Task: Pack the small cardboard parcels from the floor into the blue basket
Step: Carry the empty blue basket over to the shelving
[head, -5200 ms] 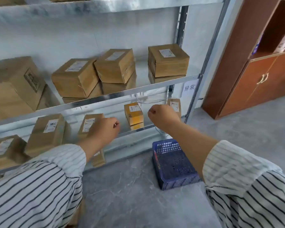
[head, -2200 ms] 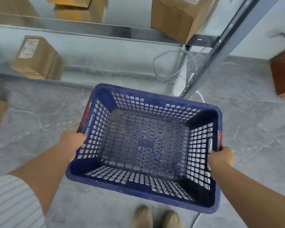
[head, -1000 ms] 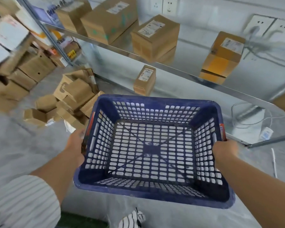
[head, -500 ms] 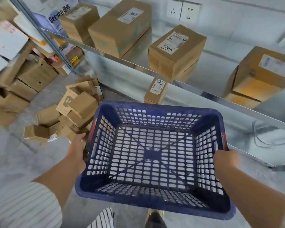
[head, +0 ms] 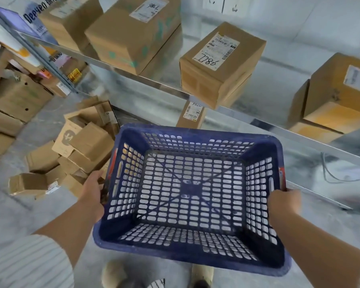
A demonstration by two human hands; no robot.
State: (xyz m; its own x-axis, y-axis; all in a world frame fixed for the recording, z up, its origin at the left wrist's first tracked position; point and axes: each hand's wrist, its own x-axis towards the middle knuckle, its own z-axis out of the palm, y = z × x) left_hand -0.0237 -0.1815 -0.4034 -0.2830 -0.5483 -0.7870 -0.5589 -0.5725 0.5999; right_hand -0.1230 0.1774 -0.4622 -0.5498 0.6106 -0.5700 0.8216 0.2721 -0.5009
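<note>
**Empty basket in both hands, parcel heap at ten o'clock**

You carry the blue basket [head: 192, 194] off the floor, level and open side up, with nothing in it. Your left hand [head: 93, 191] is wrapped around its left rim, near the red patch by the handle slot, and your right hand [head: 284, 201] is closed over the right rim. That two-sided grip suits it: the lattice walls look like stiff plastic, light while empty, and the rims give the firmest purchase.

The small cardboard parcels [head: 71, 154] lie heaped on the grey floor [head: 19, 213] at about ten o'clock from the basket, some tipped on edge and leaning on one another. One parcel [head: 28, 183] sits apart at nine o'clock with a white label at its end. They look light, rigid and dry, so you can probably take each in one hand across its two broad faces. Several flaps in the heap seem loose or open; grip the body, not a flap, or it may fold and spill.

The larger labelled boxes on the metal shelf [head: 227, 108] at twelve o'clock are not the ones you want.

Judging from this, set the basket down beside the heap first; once loaded it will be heavier and the open lattice may flex, so lift it again by both rims.
</note>
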